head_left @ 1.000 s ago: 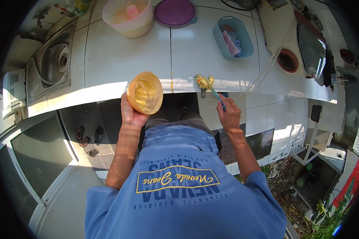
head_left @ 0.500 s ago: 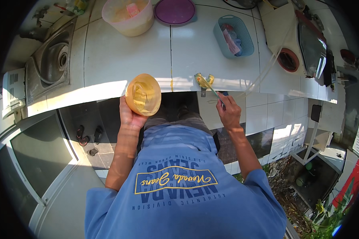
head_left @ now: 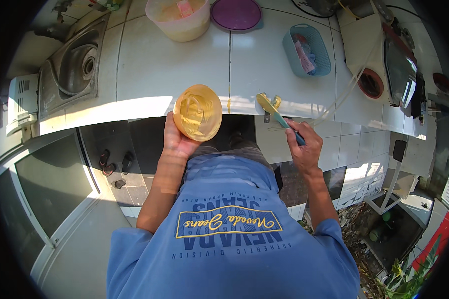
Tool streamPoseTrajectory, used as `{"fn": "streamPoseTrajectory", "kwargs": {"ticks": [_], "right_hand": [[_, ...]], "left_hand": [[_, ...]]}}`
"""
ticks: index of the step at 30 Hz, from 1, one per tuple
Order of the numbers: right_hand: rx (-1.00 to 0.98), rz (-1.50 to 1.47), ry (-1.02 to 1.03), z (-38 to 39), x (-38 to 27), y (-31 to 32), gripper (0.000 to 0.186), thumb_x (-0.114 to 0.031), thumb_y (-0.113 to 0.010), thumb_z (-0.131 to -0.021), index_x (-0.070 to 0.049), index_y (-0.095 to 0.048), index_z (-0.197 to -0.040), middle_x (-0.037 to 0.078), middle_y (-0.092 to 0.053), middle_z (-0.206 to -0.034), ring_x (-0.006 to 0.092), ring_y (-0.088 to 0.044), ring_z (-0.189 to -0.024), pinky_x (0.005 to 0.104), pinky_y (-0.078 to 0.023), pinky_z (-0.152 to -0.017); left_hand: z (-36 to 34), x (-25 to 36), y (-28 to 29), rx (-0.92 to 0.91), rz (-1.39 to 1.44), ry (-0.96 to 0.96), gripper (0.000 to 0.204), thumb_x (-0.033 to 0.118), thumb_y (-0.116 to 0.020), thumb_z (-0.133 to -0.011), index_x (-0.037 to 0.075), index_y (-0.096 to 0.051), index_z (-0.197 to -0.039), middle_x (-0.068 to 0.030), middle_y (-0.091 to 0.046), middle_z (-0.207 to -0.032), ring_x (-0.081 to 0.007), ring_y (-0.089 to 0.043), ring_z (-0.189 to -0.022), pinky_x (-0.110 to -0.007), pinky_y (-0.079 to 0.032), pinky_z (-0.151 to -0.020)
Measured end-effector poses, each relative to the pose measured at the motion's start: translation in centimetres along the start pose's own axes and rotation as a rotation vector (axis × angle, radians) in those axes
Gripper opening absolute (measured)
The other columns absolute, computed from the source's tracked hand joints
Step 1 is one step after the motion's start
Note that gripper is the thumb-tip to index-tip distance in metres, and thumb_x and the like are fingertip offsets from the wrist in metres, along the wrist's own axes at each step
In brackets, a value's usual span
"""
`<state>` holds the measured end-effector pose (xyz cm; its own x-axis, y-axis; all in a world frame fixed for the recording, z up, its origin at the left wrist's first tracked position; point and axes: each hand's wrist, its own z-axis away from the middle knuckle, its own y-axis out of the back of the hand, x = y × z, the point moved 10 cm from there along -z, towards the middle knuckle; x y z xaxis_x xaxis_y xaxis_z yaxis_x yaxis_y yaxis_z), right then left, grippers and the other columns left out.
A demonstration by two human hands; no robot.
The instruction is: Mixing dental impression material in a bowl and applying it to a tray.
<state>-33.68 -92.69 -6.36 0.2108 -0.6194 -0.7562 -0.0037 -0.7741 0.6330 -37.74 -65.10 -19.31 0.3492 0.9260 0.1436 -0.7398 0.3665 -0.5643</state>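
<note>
In my left hand (head_left: 178,142) is a round, translucent yellowish tub (head_left: 216,114), tilted so its mouth faces up toward me. Soft yellow spread (head_left: 192,113) coats its inner wall and bottom. My right hand (head_left: 307,144) is closed round the dark blue handle of a slim spatula (head_left: 283,121). The spatula's teal shaft runs to a flat end smeared with yellow spread. That end sits over the counter's front edge, beside a small yellow lump (head_left: 277,101), and I cannot tell whether the two touch.
The white tiled counter (head_left: 164,70) carries a pale bucket (head_left: 184,31), a purple lid (head_left: 236,14) and a blue basket (head_left: 323,59) with packets inside. A steel sink (head_left: 67,74) lies at the left. At the right are a brown-rimmed round opening (head_left: 371,82) and a pale cable.
The spatula's coated end has lifted and turned leftward off the lump, showing more yellow. My right hand has come nearer. The tub's mouth has turned further toward me. The whole view has shifted.
</note>
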Motion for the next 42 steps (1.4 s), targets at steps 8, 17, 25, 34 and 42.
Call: {"fn": "streamPoseTrajectory", "kwargs": {"ticks": [8,17,25,34,42], "right_hand": [[-0.400,0.227,0.303,-2.5,-9.5,-4.5,0.026,-0.011,-0.068,-0.079,-0.014,-0.069,-0.105,0.002,-0.063,-0.079,0.0162,-0.060,-0.060,0.0290,-0.050,-0.053],[-0.538,0.007,0.216,-1.1,-8.9,-7.5,0.026,-0.009,-0.066,-0.080,-0.011,-0.069,-0.106,0.004,-0.061,-0.075,0.0173,-0.060,-0.060,0.0294,-0.050,-0.056],[-0.415,-0.725,-0.678,2.4,-2.1,-7.9,0.022,-0.010,-0.058,-0.091,0.001,-0.066,-0.108,0.003,-0.068,-0.084,0.0042,-0.054,-0.062,0.0233,-0.044,-0.051],[-0.045,-0.040,0.044,4.0,-5.8,-2.2,0.036,0.000,-0.067,-0.079,-0.009,-0.067,-0.114,0.008,-0.062,-0.084,0.0158,-0.057,-0.060,0.0266,-0.047,-0.053],[-0.046,-0.082,0.046,-1.3,-8.7,0.9,0.032,0.004,-0.064,-0.077,-0.003,-0.067,-0.109,0.007,-0.060,-0.067,0.0137,-0.053,-0.051,0.0252,-0.043,-0.048]], "left_hand": [[2.1,-1.2,-5.0,-0.140,-0.078,0.077,0.044,0.037,-0.039,-0.093,0.008,-0.050,-0.124,-0.0111,-0.054,-0.124,-0.0277,-0.053,-0.115,-0.050,-0.043,-0.100],[2.0,-1.6,-5.3,-0.149,-0.043,0.096,0.048,0.040,-0.050,-0.091,0.007,-0.049,-0.126,-0.0110,-0.055,-0.122,-0.0285,-0.055,-0.112,-0.048,-0.047,-0.095],[0.4,-0.4,-4.3,-0.084,0.003,-0.119,0.048,0.037,-0.038,-0.092,0.007,-0.047,-0.128,-0.0137,-0.052,-0.125,-0.0304,-0.051,-0.116,-0.050,-0.042,-0.100],[0.0,-0.3,-9.8,-0.148,0.023,-0.153,0.041,0.038,-0.039,-0.091,0.011,-0.052,-0.118,-0.0052,-0.055,-0.118,-0.0230,-0.054,-0.109,-0.043,-0.046,-0.094],[1.9,-2.0,-14.8,-0.416,-0.247,-0.012,0.035,0.040,-0.045,-0.092,0.012,-0.052,-0.112,-0.0043,-0.056,-0.114,-0.0203,-0.055,-0.105,-0.040,-0.048,-0.092]]}}
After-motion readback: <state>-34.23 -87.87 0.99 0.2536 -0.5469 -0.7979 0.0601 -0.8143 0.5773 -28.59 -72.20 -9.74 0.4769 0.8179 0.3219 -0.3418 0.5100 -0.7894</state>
